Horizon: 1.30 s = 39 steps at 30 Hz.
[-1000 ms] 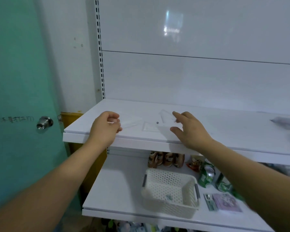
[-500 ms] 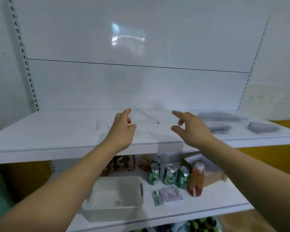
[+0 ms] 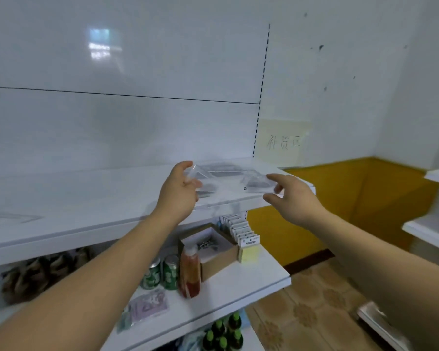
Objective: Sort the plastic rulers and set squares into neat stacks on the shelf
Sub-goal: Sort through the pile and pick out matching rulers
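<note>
Head view: I see left hand and right hand each pinching one end of a clear set square above the shelf's right end.

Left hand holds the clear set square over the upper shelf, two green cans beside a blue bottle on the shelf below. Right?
No: the bottle is red-orange, not blue, per the head view. Rest holds: left hand holds the clear set square over the upper shelf, green cans beside the bottle on the lower shelf.
</note>
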{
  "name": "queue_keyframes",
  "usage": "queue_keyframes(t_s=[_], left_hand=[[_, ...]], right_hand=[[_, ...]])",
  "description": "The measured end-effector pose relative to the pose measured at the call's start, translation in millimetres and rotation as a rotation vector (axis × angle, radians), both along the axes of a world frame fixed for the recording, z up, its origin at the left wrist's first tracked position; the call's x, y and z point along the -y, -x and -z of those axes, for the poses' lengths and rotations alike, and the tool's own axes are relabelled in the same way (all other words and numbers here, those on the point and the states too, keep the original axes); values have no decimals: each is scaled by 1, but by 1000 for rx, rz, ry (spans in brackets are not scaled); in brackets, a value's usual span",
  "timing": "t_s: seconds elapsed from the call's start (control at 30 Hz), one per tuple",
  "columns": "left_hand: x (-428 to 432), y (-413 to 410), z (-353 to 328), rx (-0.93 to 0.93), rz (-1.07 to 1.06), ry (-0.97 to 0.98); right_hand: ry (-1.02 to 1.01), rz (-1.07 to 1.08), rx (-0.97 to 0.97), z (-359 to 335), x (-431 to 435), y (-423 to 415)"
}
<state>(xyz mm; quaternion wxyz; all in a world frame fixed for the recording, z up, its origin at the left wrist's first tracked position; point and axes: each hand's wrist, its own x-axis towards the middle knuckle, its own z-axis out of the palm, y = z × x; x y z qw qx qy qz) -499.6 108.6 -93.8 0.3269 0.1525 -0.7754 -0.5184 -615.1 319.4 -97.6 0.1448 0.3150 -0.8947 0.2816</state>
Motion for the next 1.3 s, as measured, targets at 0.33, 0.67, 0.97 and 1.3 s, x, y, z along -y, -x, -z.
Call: queue_keyframes(t_s=[0.33, 0.67, 0.97, 1.3], left_hand=[[-6, 100, 3, 119, 43, 260], [-4, 167, -6, 187, 10, 484], [-45, 191, 6, 276, -22, 486], [-79, 217, 31, 322, -174, 547]], right_hand=[[-31, 28, 30, 8, -5, 101], [-235, -82, 208, 10, 24, 192], [-269, -255, 249, 21, 9, 225], [-482, -196, 21, 57, -56, 252]])
